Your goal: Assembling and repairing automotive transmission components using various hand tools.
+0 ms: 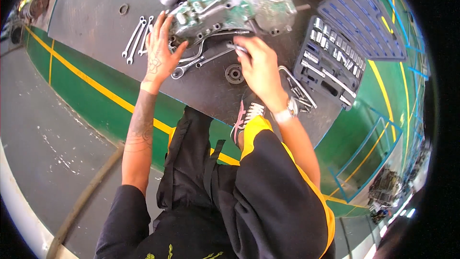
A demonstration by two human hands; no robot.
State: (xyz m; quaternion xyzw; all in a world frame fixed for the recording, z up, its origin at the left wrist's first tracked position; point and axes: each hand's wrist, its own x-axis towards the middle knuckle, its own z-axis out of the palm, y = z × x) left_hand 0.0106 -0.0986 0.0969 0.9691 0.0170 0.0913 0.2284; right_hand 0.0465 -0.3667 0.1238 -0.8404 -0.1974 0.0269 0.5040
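Observation:
My left hand [161, 50] is open, its fingers spread at the left end of a green-stained metal casing [230, 5]. Whether the fingertips rest on the casing I cannot tell. My right hand [259, 62] is closed around a short silver metal piece [232, 46], whose kind is mostly hidden by the fingers. Between the hands a ratchet wrench [179, 72] lies slantwise on the dark bench. Just below it is a round metal gear-like disc [234, 73]. Several combination wrenches [133, 41] lie left of my left hand.
An open socket set case [330, 57] sits at the right, its lid [362, 21] folded back. Near my right wrist are an L-shaped bar [299, 86] and several bolts [303, 101]. A metal ring [123, 9] lies at the far left. My shoe [249, 115] is by the bench's near edge.

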